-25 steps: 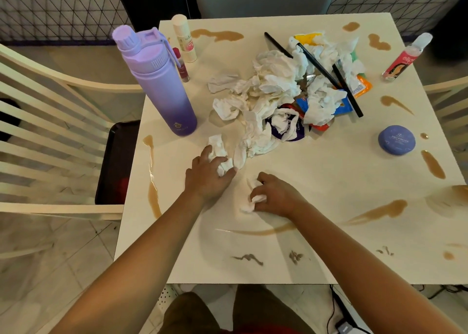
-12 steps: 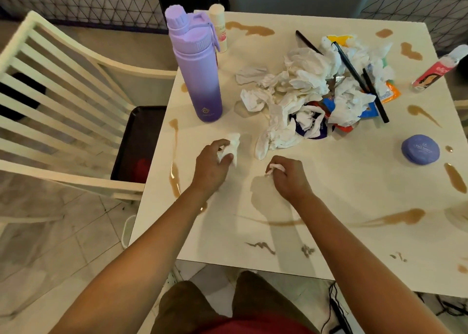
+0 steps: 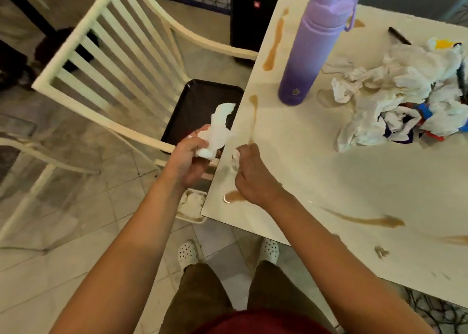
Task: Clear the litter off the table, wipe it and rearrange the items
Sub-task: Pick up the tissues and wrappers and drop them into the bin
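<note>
crumpled white tissue (image 3: 219, 128) (torn edge), left hand (image 3: 188, 157) gripping

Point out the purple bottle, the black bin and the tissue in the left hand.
purple bottle (image 3: 307, 62), head view, mid body.
black bin (image 3: 195, 105), head view, dark inside wall.
tissue (image 3: 219, 128), head view, crumpled middle above the left hand (image 3: 188, 160).

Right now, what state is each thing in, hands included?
Left hand: grips a crumpled white tissue, off the table's edge, above the black bin.
Right hand: pinches a small white tissue scrap at the table edge.
Tall purple water bottle: upright, cap closed.
Pile of crumpled white tissues and wrappers: heaped on the table.
White table: streaked with brown spills.
</note>
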### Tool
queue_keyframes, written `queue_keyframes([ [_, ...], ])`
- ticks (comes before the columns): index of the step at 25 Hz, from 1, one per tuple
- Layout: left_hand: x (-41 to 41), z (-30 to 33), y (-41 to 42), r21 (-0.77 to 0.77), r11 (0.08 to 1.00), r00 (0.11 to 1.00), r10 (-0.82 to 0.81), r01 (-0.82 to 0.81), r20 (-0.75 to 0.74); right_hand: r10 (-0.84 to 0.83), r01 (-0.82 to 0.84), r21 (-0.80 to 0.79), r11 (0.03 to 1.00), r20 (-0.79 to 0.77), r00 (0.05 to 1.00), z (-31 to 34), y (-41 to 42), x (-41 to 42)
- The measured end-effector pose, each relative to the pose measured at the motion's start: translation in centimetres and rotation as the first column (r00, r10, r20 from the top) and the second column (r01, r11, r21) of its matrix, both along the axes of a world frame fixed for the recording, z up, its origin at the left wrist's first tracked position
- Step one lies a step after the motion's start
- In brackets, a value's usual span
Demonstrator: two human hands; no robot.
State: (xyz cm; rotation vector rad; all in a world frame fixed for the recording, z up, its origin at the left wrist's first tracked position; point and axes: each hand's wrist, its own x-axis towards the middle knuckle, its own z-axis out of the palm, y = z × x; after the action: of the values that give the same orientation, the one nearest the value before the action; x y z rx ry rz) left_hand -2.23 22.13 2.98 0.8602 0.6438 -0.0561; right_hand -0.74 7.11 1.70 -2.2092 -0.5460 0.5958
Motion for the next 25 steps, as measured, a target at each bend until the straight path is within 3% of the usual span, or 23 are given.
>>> queue_keyframes([
  [4,-5.9,-3.1,8.6,0.049,0.998,0.998,0.031,-0.028,-0.063,0.168,-0.173,-0.105,0.979,-0.054,0.984,-2.0,9.3,-4.5],
  [9,-12.9,-8.1,17.5,0.140,0.990,0.963,0.050,-0.013,-0.264,0.216,-0.247,-0.178,0.953,-0.175,0.961,-8.4,17.2,-10.0],
  [14,-15.9,-15.3,22.4,0.224,0.964,0.872,-0.017,0.145,-0.490,-0.112,0.012,-0.260,0.966,-0.372,0.922,-16.4,20.3,-11.3],
  [19,-15.2,-24.4,23.2,0.178,0.976,0.817,-0.001,0.127,-0.577,-0.541,0.386,-0.386,0.838,-0.491,0.683,-25.2,20.6,-10.2],
  [25,-13.7,-35.2,22.0,0.103,0.991,0.746,0.007,0.082,-0.666,-0.649,0.439,-0.483,0.758,-0.493,0.579,-36.5,21.2,-9.1],
])
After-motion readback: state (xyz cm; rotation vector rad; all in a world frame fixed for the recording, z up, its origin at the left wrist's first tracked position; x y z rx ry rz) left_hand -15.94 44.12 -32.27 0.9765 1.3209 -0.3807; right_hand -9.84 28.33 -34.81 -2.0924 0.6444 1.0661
